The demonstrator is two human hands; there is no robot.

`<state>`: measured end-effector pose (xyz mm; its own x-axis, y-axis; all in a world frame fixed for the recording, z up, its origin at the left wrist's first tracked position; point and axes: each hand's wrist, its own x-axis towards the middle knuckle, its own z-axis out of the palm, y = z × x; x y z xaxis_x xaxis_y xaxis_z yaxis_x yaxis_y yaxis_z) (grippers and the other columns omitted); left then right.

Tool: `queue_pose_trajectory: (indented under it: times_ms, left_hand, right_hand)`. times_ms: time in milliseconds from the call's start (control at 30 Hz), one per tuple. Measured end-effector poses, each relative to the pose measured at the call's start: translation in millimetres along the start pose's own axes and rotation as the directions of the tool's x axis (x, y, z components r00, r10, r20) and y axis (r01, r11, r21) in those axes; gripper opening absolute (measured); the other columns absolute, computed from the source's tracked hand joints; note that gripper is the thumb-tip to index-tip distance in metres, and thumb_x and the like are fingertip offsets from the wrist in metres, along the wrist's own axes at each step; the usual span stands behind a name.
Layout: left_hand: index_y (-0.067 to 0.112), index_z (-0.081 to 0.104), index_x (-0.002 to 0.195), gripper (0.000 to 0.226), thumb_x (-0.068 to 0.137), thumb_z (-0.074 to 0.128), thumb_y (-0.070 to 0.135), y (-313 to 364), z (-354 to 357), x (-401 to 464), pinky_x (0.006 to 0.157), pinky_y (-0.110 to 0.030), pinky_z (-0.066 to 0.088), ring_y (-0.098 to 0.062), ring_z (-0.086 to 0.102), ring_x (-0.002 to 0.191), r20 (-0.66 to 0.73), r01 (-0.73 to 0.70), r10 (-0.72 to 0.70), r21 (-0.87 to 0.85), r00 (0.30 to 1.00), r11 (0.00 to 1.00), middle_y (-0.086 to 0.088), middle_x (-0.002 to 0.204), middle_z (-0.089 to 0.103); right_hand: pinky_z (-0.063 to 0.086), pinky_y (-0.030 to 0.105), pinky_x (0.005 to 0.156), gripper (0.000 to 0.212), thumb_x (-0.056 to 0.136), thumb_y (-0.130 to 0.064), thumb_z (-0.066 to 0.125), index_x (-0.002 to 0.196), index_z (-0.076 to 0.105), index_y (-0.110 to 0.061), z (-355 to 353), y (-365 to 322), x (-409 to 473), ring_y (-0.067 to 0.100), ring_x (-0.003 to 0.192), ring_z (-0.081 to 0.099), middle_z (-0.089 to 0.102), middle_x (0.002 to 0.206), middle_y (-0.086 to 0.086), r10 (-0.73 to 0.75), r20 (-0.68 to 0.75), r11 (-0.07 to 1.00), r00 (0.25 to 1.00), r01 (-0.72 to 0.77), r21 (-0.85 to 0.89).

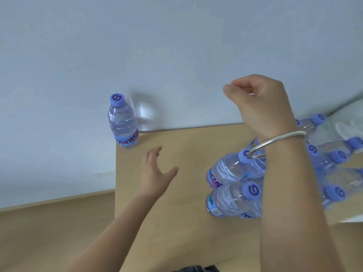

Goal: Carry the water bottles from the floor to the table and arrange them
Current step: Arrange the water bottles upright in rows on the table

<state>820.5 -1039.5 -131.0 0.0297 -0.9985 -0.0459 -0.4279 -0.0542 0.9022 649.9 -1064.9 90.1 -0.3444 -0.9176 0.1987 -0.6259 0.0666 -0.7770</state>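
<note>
Wooden table (176,222) spread beneath both hands, edge running along the pale wall beyond the fingertips. Cluster of water bottles (233,185) packed under and behind the right forearm, purple caps up, stretching off to the far side of that arm; exact count hidden by the arm. Lone bottle (122,122) upright on the table's far corner, ahead of the left hand and a little outward, well apart from the cluster. Right hand (259,103) raised above the table, fingers loosely curled with nothing in them, silver bangle (275,143) hanging at the wrist just over a cap. Left hand (155,173) low over bare tabletop, fingers spread and relaxed, holding nothing, near the lone bottle but not touching. Carrying seemingly done for what shows here; arranging step in hand. Next, probably: reach forward with the left hand, wrap round the lone bottle's body below the shoulder, bring it in beside the cluster, minding the corner edge and the neighbouring caps.
</note>
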Motion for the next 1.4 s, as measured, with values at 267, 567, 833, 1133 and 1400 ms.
queue_pose_trajectory:
  times_ms: [267, 567, 833, 1133, 1400]
  left_hand:
    - [0.028, 0.048, 0.130, 0.071, 0.067, 0.081, 0.027, 62.1, 52.7, -4.0, 0.089, -0.018, 0.034, -0.002, 0.047, 0.110, 0.457, -0.127, 0.136, -0.051, 0.879, 0.991, 0.017, 0.124, 0.047]
    - [0.035, 0.057, 0.114, 0.061, 0.063, 0.082, 0.012, 97.0, 67.3, 5.6, 0.071, -0.005, 0.043, 0.001, 0.056, 0.103, 0.603, -0.034, 0.090, -0.104, 0.793, 0.994, 0.019, 0.106, 0.063]
    - [0.026, 0.059, 0.119, 0.062, 0.064, 0.079, 0.004, 95.6, 68.7, -1.3, 0.071, -0.008, 0.048, -0.003, 0.059, 0.104, 0.541, 0.017, 0.087, -0.185, 0.837, 0.983, 0.012, 0.110, 0.066]
    - [0.035, 0.037, 0.134, 0.089, 0.061, 0.085, 0.016, 110.8, 9.7, 5.2, 0.076, -0.014, 0.042, 0.000, 0.049, 0.118, 0.525, 0.055, 0.068, -0.216, 0.848, 0.975, 0.015, 0.122, 0.056]
    - [0.033, 0.038, 0.137, 0.094, 0.052, 0.079, 0.027, 119.9, -64.0, -21.8, 0.107, -0.040, 0.032, -0.005, 0.043, 0.129, 0.584, -0.008, 0.142, -0.226, 0.799, 0.974, 0.014, 0.134, 0.053]
  right_hand:
    - [0.038, 0.019, 0.073, 0.046, 0.079, -0.040, 0.068, 0.117, 0.057, -0.016, -45.8, 47.5, -22.6, 0.010, 0.088, 0.052, 0.054, 0.096, -0.007, 0.228, 0.232, 0.959, 0.946, -0.176, -0.221]
    - [0.045, 0.028, 0.083, 0.052, 0.077, -0.031, 0.072, 0.119, 0.052, -0.008, -18.3, 88.0, -34.5, 0.021, 0.102, 0.056, 0.055, 0.110, 0.004, 0.377, 0.440, 0.911, 0.815, -0.240, -0.336]
    - [0.042, 0.030, 0.061, 0.029, 0.073, -0.033, 0.070, 0.074, 0.051, -0.012, -0.4, 111.5, -41.4, 0.020, 0.067, 0.051, 0.049, 0.064, -0.003, 0.306, 0.367, 0.931, 0.878, -0.197, -0.306]
    - [0.036, 0.029, 0.054, 0.035, 0.068, -0.029, 0.077, 0.060, 0.049, -0.010, -22.8, 78.7, -46.3, 0.013, 0.055, 0.038, 0.041, 0.054, -0.006, 0.037, 0.147, 0.995, 0.988, -0.050, 0.083]
    - [0.040, 0.030, 0.066, 0.026, 0.070, -0.026, 0.077, 0.073, 0.064, -0.003, -51.0, 6.0, -43.8, 0.013, 0.065, 0.045, 0.049, 0.067, 0.007, -0.117, 0.116, 0.847, 0.986, 0.038, 0.530]
